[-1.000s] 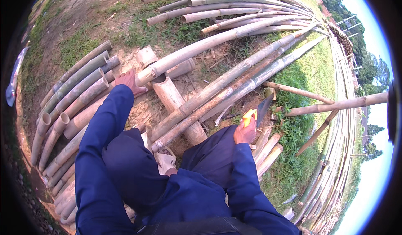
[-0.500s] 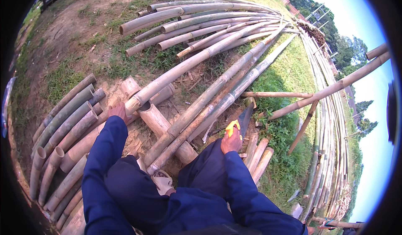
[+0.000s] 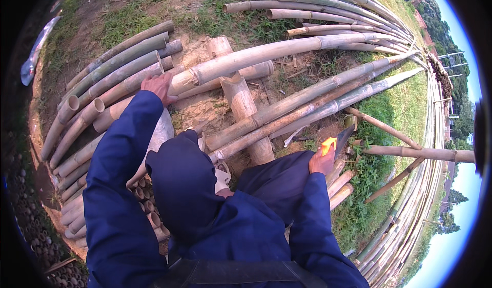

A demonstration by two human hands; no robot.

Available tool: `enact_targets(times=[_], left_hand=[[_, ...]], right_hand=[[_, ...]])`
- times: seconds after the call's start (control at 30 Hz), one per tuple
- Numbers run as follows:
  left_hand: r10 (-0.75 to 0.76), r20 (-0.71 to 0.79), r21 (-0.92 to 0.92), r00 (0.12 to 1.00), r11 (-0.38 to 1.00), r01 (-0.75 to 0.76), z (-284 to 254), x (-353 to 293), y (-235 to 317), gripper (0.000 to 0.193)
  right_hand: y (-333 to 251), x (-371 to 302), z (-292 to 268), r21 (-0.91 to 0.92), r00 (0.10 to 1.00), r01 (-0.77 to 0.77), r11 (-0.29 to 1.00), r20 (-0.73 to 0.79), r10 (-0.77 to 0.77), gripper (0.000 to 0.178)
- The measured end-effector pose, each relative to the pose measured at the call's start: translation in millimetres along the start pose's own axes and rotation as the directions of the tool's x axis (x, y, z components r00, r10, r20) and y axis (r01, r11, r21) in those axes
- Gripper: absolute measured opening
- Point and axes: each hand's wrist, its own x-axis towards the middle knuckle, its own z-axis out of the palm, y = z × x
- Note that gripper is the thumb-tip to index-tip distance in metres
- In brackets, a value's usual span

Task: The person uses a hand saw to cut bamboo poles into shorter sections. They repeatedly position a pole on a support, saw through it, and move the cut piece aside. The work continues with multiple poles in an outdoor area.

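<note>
My left hand (image 3: 158,87) is closed on the near end of a long, pale bamboo pole (image 3: 256,57). That pole rests across a thick bamboo log (image 3: 238,101) on the ground and stretches far to the right. In my right hand (image 3: 322,162) is a handsaw (image 3: 329,145) with a yellow handle, held low beside my knee. Its dark blade points up and away, off the bamboo. Several other poles (image 3: 287,106) lie over the same log between my hands, their near ends by my foot.
Cut bamboo lengths (image 3: 97,108) are stacked at the left. Long poles (image 3: 328,11) fan out at the far side. Short pieces (image 3: 341,188) lie beside my right hand. A bamboo rail (image 3: 410,152) with slanted braces stands at the right, with more long poles (image 3: 410,226) behind it.
The view has swung left and down. The pale pole has slid leftward across the log, with my left hand at its end. My right hand still holds the saw beside my knee.
</note>
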Motion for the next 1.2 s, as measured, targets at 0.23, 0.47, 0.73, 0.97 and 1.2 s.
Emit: enact_targets(times=[0.23, 0.47, 0.73, 0.97, 1.2], left_hand=[[-0.231, 0.119, 0.179, 0.966, 0.962, 0.207, -9.0, -154.7, -163.2, 0.083], [-0.766, 0.23, 0.63, 0.6, 0.587, 0.508, 25.2, -355.4, -330.5, 0.101], [-0.593, -0.308, 0.151, 0.744, 0.741, 0.654, 18.3, -337.2, -210.0, 0.08], [-0.426, 0.195, -0.072, 0.884, 0.892, 0.446, 84.5, -277.5, -21.8, 0.06], [-0.258, 0.181, 0.125, 0.949, 0.963, 0.238, 93.9, -257.0, 1.8, 0.051]], right_hand=[[-5.7, 1.0, -6.8, 0.005, 0.998, -0.053, 0.999, 0.027, 0.052, 0.049], [-1.8, 6.7, -4.8, 0.04, 0.999, 0.013, 0.999, -0.042, -0.012, 0.05], [25.7, 16.6, 3.9, 0.034, 0.992, 0.116, 0.993, -0.05, -0.114, 0.05], [19.4, 23.3, 9.9, 0.022, 0.993, 0.115, 0.993, -0.012, -0.114, 0.046], [42.3, 39.9, 25.0, 0.02, 0.996, 0.092, 0.996, 0.008, -0.092, 0.053]])
